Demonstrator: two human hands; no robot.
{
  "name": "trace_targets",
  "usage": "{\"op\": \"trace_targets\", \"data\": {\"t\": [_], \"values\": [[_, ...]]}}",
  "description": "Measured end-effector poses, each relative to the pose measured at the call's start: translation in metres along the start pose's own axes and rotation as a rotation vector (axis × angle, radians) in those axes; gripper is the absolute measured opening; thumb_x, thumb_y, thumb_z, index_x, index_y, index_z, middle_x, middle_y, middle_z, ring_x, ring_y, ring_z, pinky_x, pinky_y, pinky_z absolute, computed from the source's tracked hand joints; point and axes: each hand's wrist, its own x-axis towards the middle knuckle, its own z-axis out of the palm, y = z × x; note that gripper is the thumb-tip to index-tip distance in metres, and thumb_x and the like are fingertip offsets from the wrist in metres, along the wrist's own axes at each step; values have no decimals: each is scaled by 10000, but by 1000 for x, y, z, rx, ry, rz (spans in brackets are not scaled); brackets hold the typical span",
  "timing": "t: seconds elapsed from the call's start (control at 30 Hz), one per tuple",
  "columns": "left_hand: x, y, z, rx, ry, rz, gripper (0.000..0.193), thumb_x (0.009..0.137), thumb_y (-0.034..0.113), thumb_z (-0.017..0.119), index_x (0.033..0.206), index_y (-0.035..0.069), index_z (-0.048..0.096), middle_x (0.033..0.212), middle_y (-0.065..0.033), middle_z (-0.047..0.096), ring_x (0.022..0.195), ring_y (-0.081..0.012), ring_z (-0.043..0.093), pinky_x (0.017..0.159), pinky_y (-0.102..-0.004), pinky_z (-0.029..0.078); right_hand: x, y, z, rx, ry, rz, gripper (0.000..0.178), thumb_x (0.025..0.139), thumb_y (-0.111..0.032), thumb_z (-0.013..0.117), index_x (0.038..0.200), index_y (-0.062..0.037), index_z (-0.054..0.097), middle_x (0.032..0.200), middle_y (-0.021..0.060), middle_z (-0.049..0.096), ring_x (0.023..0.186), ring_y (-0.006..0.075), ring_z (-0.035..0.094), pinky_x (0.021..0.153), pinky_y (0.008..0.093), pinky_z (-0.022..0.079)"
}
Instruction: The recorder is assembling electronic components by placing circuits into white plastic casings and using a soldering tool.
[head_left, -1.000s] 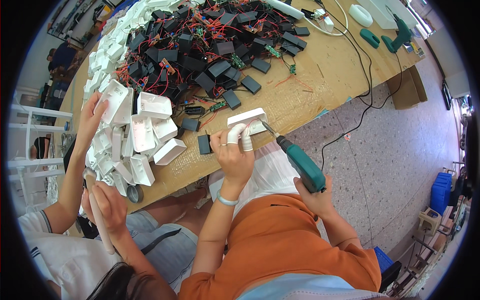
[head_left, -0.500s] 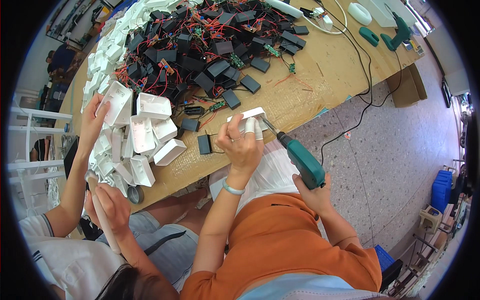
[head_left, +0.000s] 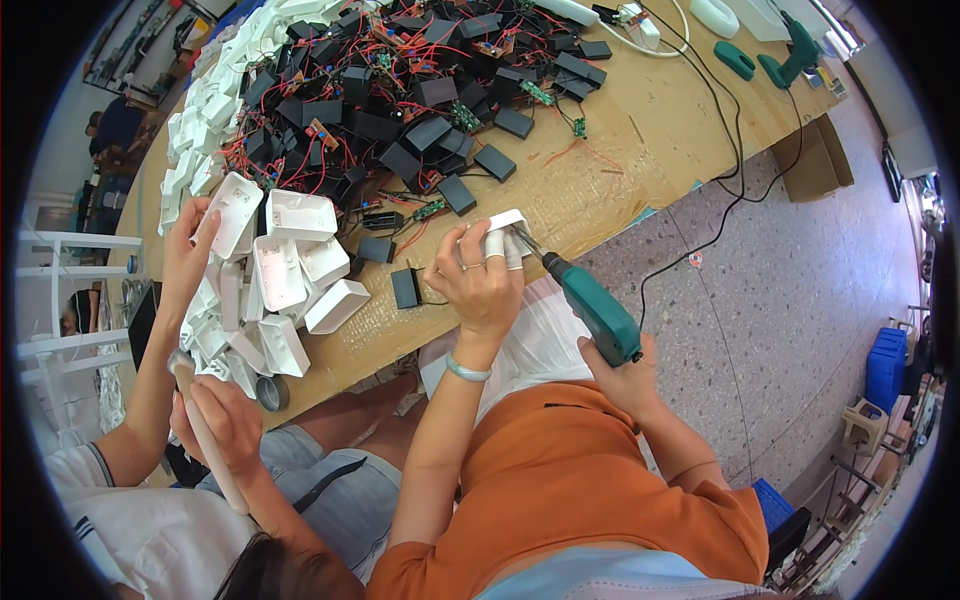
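My left hand [head_left: 480,285], finger cots on some fingertips, grips a small white plastic casing [head_left: 508,218] at the table's near edge. Its fingers cover much of the casing. My right hand [head_left: 624,376] is wrapped round the back of a green electric screwdriver [head_left: 600,312]. The tool slants up to the left, its bit reaching the casing by my left fingertips; the exact contact point is hidden. Left of my left hand lies a black box with a wire [head_left: 407,288].
Black boxes with red wires and green circuit boards [head_left: 400,110] are heaped on the table [head_left: 640,150]. Beside them lie white casings [head_left: 280,270]. At left, a co-worker holds a casing [head_left: 236,215] and a brush [head_left: 212,440]. Another green power tool [head_left: 795,55] and black cables [head_left: 738,150] are at right.
My left fingers have shifted on the white casing, so less of it shows. The screwdriver stays at it, nearly unmoved. The whole view has slid slightly.
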Motion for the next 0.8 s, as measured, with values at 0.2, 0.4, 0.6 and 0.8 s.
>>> {"op": "trace_targets", "data": {"t": [0.2, 0.4, 0.6, 0.8], "values": [[0, 0, 1, 1, 11, 22, 108, 755, 144, 756, 812, 63, 713, 1149, -14, 661, 1123, -274, 574, 879, -451, 341, 0, 8, 3, 25, 43, -64, 211, 856, 6, 708, 1056, 3, 640, 673, 10, 576, 607, 57, 518, 584, 233, 437], [-1, -1, 1, -15, 4, 31, 98, 744, 137, 755, 761, 51, 712, 1165, -25, 660, 1129, -278, 564, 884, -454, 339, 0, 4, 1, -11, 12, -32, 210, 850, 0, 719, 1039, 19, 631, 673, 31, 589, 607, 62, 534, 582, 239, 445], [-3, -2, 2, -18, -3, 46, 99, 736, 130, 754, 777, 45, 723, 1171, -29, 660, 1135, -280, 555, 885, -454, 339, -1, 11, 2, -80, 39, -98, 246, 847, -3, 722, 1065, 30, 613, 681, 52, 608, 601, 83, 580, 585, 255, 464], [-3, -3, 0, -19, -4, 50, 97, 736, 127, 752, 783, 47, 725, 1175, -31, 659, 1130, -279, 554, 883, -451, 340, 3, -5, 1, 9, 10, -45, 237, 860, 3, 690, 1088, -58, 711, 695, 1, 609, 575, 55, 520, 571, 231, 430]]}}
